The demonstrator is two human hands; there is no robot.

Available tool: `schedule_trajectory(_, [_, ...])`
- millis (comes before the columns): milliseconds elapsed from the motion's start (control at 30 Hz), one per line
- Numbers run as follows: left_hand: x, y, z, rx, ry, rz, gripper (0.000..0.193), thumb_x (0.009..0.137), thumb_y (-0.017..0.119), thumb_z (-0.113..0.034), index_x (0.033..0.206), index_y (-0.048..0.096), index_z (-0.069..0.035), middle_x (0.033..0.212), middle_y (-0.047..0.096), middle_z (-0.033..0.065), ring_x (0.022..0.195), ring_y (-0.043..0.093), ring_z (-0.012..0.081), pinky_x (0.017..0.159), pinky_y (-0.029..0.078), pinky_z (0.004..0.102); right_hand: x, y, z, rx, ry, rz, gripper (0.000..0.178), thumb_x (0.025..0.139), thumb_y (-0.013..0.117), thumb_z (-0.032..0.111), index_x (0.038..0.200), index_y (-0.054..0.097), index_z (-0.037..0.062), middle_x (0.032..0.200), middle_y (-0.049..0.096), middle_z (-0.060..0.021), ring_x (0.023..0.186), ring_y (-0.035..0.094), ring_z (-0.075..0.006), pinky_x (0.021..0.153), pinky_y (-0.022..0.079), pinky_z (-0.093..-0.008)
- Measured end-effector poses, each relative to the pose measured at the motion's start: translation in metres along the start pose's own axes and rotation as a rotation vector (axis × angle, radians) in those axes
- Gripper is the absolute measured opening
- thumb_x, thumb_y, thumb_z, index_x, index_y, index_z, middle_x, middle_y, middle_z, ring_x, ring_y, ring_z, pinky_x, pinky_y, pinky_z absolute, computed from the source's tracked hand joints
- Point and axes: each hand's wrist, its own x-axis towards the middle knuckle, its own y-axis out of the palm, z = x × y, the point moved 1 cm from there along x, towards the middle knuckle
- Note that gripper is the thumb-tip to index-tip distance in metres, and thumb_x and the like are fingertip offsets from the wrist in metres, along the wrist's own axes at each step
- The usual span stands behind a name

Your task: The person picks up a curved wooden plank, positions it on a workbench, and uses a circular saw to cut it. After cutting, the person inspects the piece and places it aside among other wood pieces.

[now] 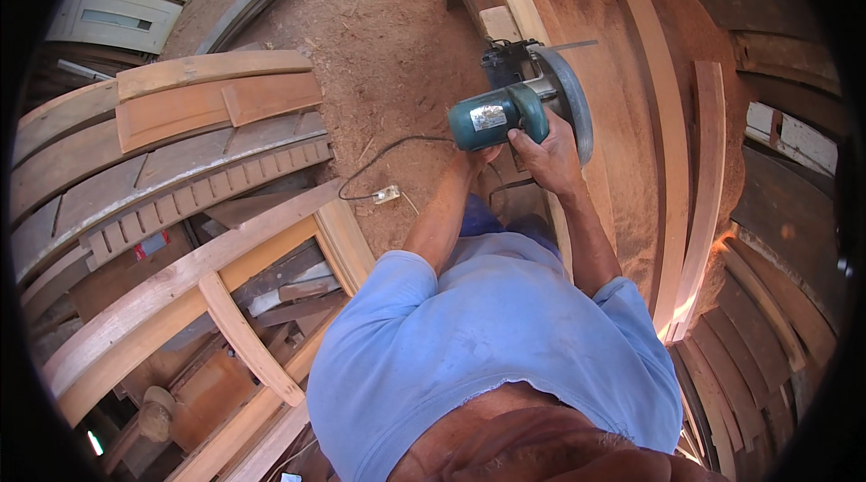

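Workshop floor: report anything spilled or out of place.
Wood shavings litter the floor, and the black cord of the green saw leads to a pale connector there, left of the saw. A connector amid shavings looks untidy.

Plastic saw housing [490, 133], matt wooden plank [668, 148]

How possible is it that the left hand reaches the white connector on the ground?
Probably not now: the left hand seems busy at the saw, and the connector seems well below it, although nothing covers the connector.
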Motion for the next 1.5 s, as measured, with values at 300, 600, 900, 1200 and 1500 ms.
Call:
schedule_trajectory(300, [0.011, 0.000, -0.005, 0.018, -0.001, 0.014, 0.037, 0.094, 0.078, -0.021, 0.127, 0.065, -0.010, 0.120, 0.070, 0.0044, 0.109, 0.069, 0.0184, 0.097, 0.057, 0.0368, 0.010, 0.001, 0.006, 0.000, 0.012, 0.007, 0.032, 0.094, 0.071, 0.014, 0.121, 0.066, -0.0019, 0.100, 0.073, -0.0076, 0.090, 0.067, -0.0139, 0.084, 0.055, -0.0326])
schedule_trajectory(600, [0.021, -0.002, -0.013, 0.035, 0.007, 0.022, 0.037, 0.095, 0.078, -0.021, 0.128, 0.064, -0.010, 0.121, 0.070, 0.0042, 0.110, 0.068, 0.0180, 0.098, 0.057, 0.0367, 0.022, 0.004, 0.009, 0.105, 0.092, 0.028, 0.030, 0.094, 0.070, 0.011, 0.120, 0.066, -0.0026, 0.096, 0.072, -0.0062, 0.086, 0.066, -0.0117, 0.079, 0.055, -0.0313])
schedule_trajectory(900, [0.031, -0.005, -0.020, 0.050, 0.017, 0.025, 0.038, 0.095, 0.078, -0.021, 0.129, 0.064, -0.010, 0.121, 0.069, 0.0041, 0.111, 0.067, 0.0175, 0.098, 0.056, 0.0366, 0.035, 0.004, 0.007, 0.045, 0.057, 0.020, 0.030, 0.093, 0.071, 0.012, 0.118, 0.067, -0.0023, 0.100, 0.071, -0.0061, 0.091, 0.065, -0.0137, 0.085, 0.054, -0.0326])
schedule_trajectory(1200, [0.043, -0.004, -0.023, 0.062, 0.023, 0.032, 0.038, 0.096, 0.077, -0.021, 0.129, 0.064, -0.010, 0.122, 0.069, 0.0040, 0.112, 0.067, 0.0171, 0.099, 0.056, 0.0365, 0.045, 0.004, 0.014, 0.019, 0.013, 0.011, 0.031, 0.093, 0.070, 0.013, 0.119, 0.067, -0.0028, 0.102, 0.072, -0.0075, 0.093, 0.065, -0.0143, 0.088, 0.053, -0.0326])
schedule_trajectory(1500, [0.053, -0.006, -0.028, 0.076, 0.033, 0.032, 0.038, 0.096, 0.077, -0.021, 0.130, 0.064, -0.010, 0.123, 0.069, 0.0039, 0.113, 0.066, 0.0166, 0.100, 0.055, 0.0365, 0.057, 0.006, 0.020, 0.014, 0.010, 0.015, 0.030, 0.093, 0.071, 0.014, 0.118, 0.067, -0.0026, 0.101, 0.072, -0.0069, 0.092, 0.065, -0.0135, 0.087, 0.053, -0.0319])
